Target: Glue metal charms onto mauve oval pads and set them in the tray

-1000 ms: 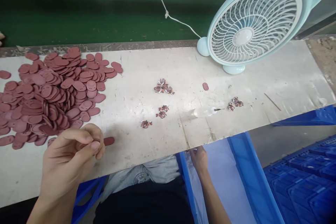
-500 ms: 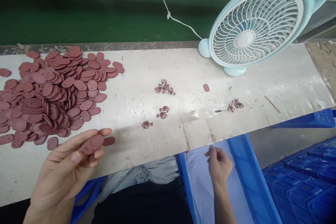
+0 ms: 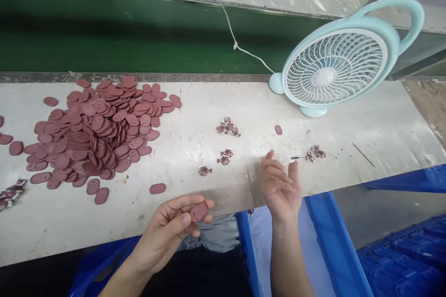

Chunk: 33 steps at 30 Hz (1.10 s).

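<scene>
Piece (image 3: 199, 212), oval and dull red with small dark dots, is pinched between thumb and fingers of the left hand (image 3: 174, 225) at seven o'clock. Toward four o'clock, the right hand (image 3: 281, 185) is loosely spread, fingers bent, over a partly hidden clear bottle (image 3: 284, 159); whether they touch cannot be told. On the white table (image 3: 195, 134), a pile of similar ovals (image 3: 97, 134) lies at nine o'clock, a pale-blue fan (image 3: 336, 69) stands at two.

matt, smooth reddish ovals (image 3: 62, 161)
</scene>
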### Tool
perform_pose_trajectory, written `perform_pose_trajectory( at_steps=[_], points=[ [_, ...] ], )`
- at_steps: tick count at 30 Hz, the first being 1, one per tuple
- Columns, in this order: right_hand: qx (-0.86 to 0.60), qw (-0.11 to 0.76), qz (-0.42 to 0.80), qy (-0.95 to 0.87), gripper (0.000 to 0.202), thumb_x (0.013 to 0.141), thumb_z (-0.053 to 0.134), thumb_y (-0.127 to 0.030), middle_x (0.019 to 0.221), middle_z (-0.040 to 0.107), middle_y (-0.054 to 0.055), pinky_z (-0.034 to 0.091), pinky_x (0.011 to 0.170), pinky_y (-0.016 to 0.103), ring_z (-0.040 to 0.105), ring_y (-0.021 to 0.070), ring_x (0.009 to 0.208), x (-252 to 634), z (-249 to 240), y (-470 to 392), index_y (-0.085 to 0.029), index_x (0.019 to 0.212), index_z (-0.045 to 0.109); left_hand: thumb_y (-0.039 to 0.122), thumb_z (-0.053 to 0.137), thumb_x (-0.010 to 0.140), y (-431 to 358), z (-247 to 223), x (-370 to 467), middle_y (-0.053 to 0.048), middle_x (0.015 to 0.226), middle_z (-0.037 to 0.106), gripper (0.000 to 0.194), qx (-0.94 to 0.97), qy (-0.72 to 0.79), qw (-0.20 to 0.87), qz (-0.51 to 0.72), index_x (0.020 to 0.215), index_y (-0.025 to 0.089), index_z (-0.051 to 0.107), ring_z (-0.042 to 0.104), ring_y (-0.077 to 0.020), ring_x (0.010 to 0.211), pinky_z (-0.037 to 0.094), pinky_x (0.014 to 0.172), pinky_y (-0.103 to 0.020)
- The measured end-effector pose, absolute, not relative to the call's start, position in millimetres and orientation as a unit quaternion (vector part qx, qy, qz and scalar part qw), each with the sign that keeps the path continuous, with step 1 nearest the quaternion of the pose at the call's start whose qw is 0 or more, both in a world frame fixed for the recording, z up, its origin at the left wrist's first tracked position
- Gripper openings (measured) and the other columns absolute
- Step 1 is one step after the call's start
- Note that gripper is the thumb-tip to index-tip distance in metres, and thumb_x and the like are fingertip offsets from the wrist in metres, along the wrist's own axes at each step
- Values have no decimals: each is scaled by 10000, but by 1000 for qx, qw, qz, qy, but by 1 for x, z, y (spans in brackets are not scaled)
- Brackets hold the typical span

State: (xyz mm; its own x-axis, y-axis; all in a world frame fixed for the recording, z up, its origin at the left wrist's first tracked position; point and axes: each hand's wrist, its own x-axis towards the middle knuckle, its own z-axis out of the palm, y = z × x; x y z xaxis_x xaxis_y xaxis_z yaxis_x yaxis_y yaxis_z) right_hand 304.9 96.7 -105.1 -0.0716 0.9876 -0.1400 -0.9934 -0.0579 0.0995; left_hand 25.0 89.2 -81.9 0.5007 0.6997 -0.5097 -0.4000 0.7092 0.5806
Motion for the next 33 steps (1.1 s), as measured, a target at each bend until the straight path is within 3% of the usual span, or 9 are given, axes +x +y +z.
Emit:
perform_pose_trajectory(
  at_steps=[2, 5, 9, 13, 16, 20, 25, 28, 33],
  points=[
    [-21, 658, 747, 93, 324, 1087, 313, -355, 789, 506, -52, 459, 443, 29, 524, 17, 579, 312, -104, 100, -124, 1225, 492, 247, 761, 860, 89, -82, 24, -122, 1161, 789, 235, 188, 388, 843, 321, 1092, 225, 791, 765, -214, 910, 591, 652, -199],
    [-87, 662, 742, 56, 329, 1045, 426, -400, 741, 491, -67, 411, 381, 35, 463, 18, 509, 308, -97, 96, -120, 1179, 534, 242, 758, 864, 88, -84, 23, -123, 1175, 785, 233, 168, 407, 839, 319, 1094, 217, 788, 765, -220, 936, 588, 659, -197],
    [-337, 663, 662, -94, 351, 917, 558, -466, 701, 486, -53, 329, 298, 108, 368, 49, 441, 281, -79, 79, -179, 1101, 640, 230, 712, 905, 85, -92, 29, -123, 1226, 766, 247, 146, 385, 853, 322, 1145, 210, 769, 754, -229, 1032, 590, 709, -194],
    [-477, 661, 541, -205, 407, 857, 625, -610, 640, 508, -38, 355, 288, 183, 424, 86, 401, 249, -65, 63, -216, 944, 672, 236, 707, 914, 80, -95, 43, -126, 1240, 760, 252, 117, 358, 865, 331, 1157, 199, 762, 744, -223, 1073, 588, 793, -210],
    [-538, 658, 455, -265, 352, 911, 615, -559, 654, 544, -29, 423, 330, 221, 499, 101, 401, 227, -63, 53, -212, 945, 669, 253, 728, 901, 79, -93, 51, -124, 1213, 772, 254, 95, 345, 870, 340, 1145, 195, 768, 748, -208, 1059, 581, 832, -218],
    [-564, 655, 343, -367, 231, 935, 627, -424, 805, 612, 25, 512, 401, 304, 614, 161, 507, 205, -70, 43, -221, 1033, 679, 274, 757, 879, 79, -92, 53, -108, 1182, 786, 272, 90, 335, 872, 345, 1143, 211, 771, 743, -191, 1064, 569, 857, -220],
    [-567, 646, 335, -385, 229, 946, 601, -344, 908, 631, 67, 571, 473, 365, 638, 202, 596, 196, -78, 40, -226, 1135, 655, 328, 762, 873, 78, -90, 51, -88, 1117, 805, 282, 123, 331, 870, 345, 1138, 232, 776, 760, -196, 982, 563, 878, -274],
    [-573, 640, 328, -393, 227, 961, 573, -331, 860, 650, 74, 573, 499, 380, 628, 219, 616, 194, -78, 41, -233, 1148, 657, 365, 765, 866, 78, -88, 51, -74, 1023, 820, 299, 138, 328, 869, 344, 1136, 239, 779, 769, -175, 869, 554, 832, -260],
    [-589, 630, 275, -425, 193, 964, 590, -316, 855, 666, 83, 555, 491, 363, 615, 217, 618, 191, -74, 46, -230, 1115, 676, 380, 779, 850, 80, -87, 51, -57, 1018, 819, 295, 149, 330, 867, 342, 1116, 253, 786, 762, -168, 870, 551, 820, -255]
  ],
)
